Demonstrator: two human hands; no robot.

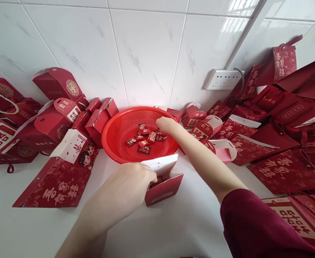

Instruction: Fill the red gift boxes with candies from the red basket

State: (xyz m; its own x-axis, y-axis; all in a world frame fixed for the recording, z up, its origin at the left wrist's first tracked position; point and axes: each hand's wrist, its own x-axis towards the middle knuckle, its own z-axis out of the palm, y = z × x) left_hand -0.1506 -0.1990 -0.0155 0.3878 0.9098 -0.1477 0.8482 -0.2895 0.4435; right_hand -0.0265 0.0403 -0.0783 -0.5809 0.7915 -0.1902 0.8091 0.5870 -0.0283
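Note:
My left hand (pixel 132 182) is closed on the left edge of a small red gift box (pixel 164 190), its white-lined top standing open. A few wrapped pieces show dimly inside the box. Behind it stands a round red plastic basket (pixel 114 118) with a mesh wall. Several wrapped candies (pixel 144 138) in red and dark wrappers lie at its bottom. My right hand (pixel 165 125) reaches into the right side of the basket, by the candies. Its fingers are curled downward, and whatever they may hold is hidden.
Red gift boxes (pixel 50 125) crowd the left side, with a flat-faced red bag (pixel 63 182) nearest. More boxes and bags (pixel 286 168) are heaped on the right. A white power strip (pixel 224 79) leans at the tiled wall (pixel 146 46) behind the white table (pixel 187 229).

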